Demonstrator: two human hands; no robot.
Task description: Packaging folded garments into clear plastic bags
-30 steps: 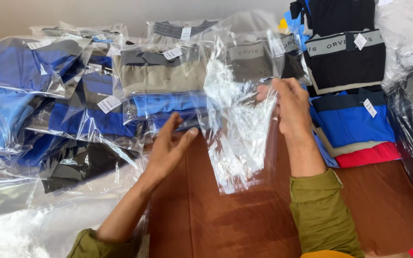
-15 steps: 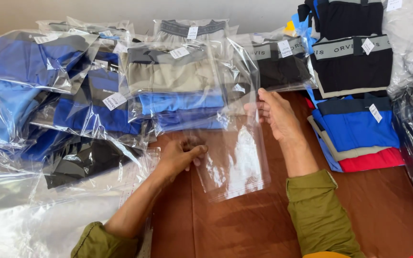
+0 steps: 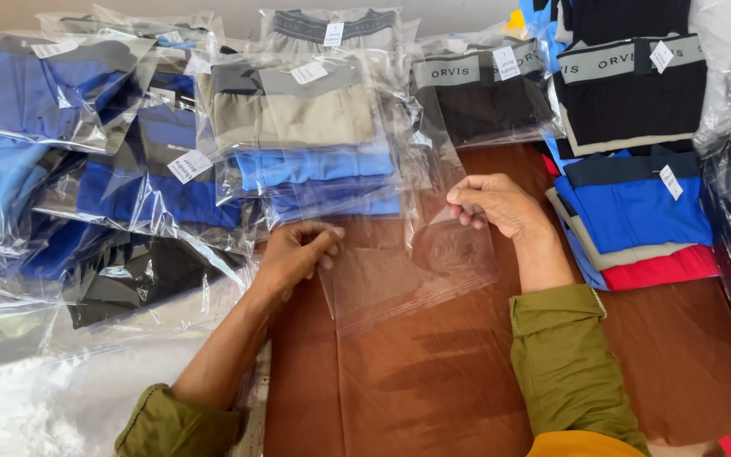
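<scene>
1 empty clear plastic bag (image 3: 399, 283) lies flat on the brown bench (image 3: 433, 389), held at its upper edge by 2 hands: the left hand (image 3: 294, 254) has its fingers pinched on the left corner, and the right hand (image 3: 492, 203) has its fingers pinched on the right corner. Behind the bag, many bagged folded garments (image 3: 298, 127) lie in overlapping piles, too many to count. At right stands 1 unbagged stack of folded garments (image 3: 636, 211) showing blue, beige and red layers.

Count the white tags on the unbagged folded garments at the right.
2. One tag sits on the grey waistband of the black garment at top right; the other tag lies on the blue garment below it. More may be hidden under the stack.
</scene>
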